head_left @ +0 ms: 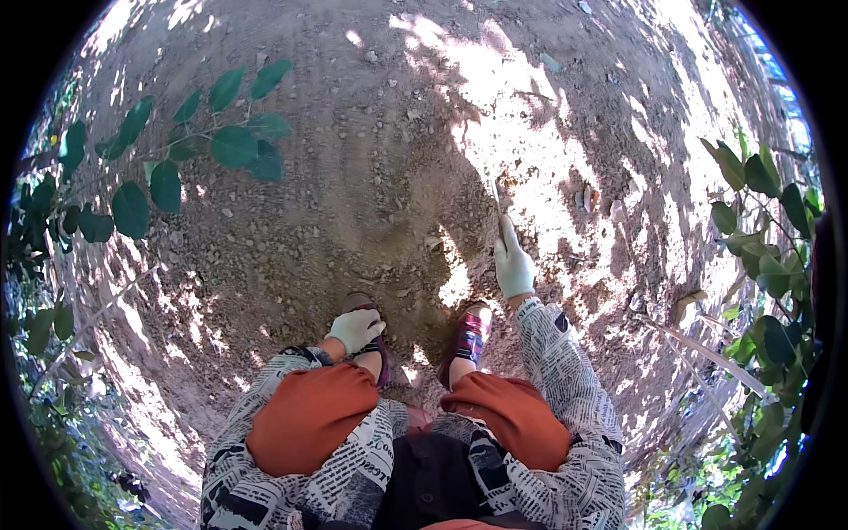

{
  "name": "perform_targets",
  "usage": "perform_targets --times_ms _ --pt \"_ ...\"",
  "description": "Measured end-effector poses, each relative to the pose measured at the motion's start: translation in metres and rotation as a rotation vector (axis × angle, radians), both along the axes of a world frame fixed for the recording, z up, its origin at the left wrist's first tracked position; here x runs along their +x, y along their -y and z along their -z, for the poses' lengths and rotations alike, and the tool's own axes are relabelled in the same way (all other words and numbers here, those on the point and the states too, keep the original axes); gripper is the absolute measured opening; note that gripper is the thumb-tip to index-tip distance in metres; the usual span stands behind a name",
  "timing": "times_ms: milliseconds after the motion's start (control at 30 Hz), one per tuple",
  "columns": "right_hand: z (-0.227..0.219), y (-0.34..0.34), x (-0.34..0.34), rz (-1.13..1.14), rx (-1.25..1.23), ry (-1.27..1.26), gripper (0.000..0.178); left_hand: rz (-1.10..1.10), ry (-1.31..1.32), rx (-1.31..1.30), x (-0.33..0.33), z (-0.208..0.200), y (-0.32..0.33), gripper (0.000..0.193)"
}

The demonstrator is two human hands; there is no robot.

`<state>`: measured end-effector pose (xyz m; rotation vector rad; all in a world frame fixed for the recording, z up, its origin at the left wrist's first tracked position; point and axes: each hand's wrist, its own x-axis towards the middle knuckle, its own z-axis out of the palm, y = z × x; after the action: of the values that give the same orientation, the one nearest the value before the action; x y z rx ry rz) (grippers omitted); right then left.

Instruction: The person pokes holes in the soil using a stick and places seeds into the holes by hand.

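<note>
In a white glove, my right hand [514, 268] reaches forward over the dirt, ahead of my right shoe [471, 331]. Its fingers are closed round a thin tool [495, 196], narrow and pale at the far end, which points away from me near the ground; bright sunlight hides its exact shape. My left hand [357, 329], gloved the same way, is held over my left shoe [359, 301] with its fingers curled in. Whether anything is inside those fingers cannot be seen.
Bare dirt [336, 177] with small stones and sun patches spreads ahead. A leafy branch [234, 146] hangs at the left, and more leaves [773, 265] crowd the right. Dry sticks [707, 353] lie at the right. A few small brownish pieces [586, 200] lie beyond my right hand.
</note>
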<state>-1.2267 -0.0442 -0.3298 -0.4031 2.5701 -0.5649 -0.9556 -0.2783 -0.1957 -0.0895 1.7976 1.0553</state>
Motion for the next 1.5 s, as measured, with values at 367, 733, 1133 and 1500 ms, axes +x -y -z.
perform_targets --times_ms 367,733,1133,1500 --pt "-0.110 -0.141 0.133 0.196 -0.261 0.737 0.040 0.058 0.052 0.002 0.002 0.008 -0.001 0.030" --pt "-0.037 -0.101 0.110 -0.305 -0.083 0.164 0.050 0.074 0.053 0.003 0.003 0.009 -0.005 0.030" --pt "-0.020 -0.108 0.114 -0.687 -0.087 0.133 0.053 -0.035 0.068 -0.038 0.025 0.010 -0.005 0.031" --pt "-0.013 0.001 0.066 -0.635 -0.024 0.125 0.051 -0.143 0.085 -0.047 0.037 0.025 -0.007 0.031"
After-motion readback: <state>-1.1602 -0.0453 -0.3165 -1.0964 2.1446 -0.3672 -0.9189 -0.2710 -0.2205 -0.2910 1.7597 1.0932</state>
